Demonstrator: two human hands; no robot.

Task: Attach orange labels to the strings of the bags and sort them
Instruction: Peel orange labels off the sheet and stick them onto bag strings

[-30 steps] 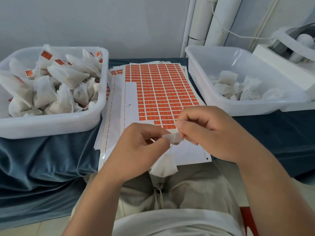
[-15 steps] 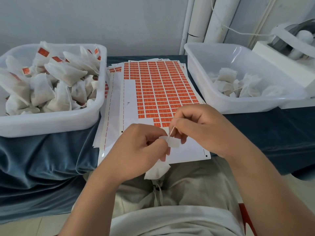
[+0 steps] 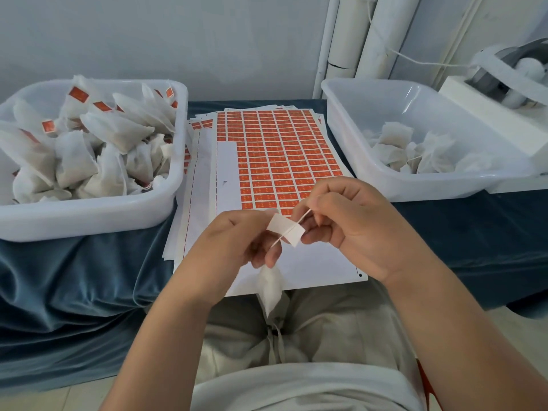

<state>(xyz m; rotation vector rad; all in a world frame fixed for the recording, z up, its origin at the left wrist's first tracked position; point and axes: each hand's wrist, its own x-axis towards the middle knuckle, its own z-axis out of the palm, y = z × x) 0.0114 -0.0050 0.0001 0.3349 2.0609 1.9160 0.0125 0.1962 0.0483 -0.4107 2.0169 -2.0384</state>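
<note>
My left hand pinches a small label, its white back toward me, over the near end of the sheet of orange labels. A thin white string crosses the label's back. My right hand pinches that string's upper end just right of the label. A white bag hangs below my left hand over my lap. A white bin at the left holds several bags with orange labels. Another white bin at the right holds several bags without labels.
Several label sheets lie stacked under the top one on a table with a blue cloth. White pipes run up the wall behind. A white machine stands at the far right behind the right bin.
The label has turned flatter, with its white back toward me, and the string now lies across it. Both hands have stayed close together over the sheet's near end.
</note>
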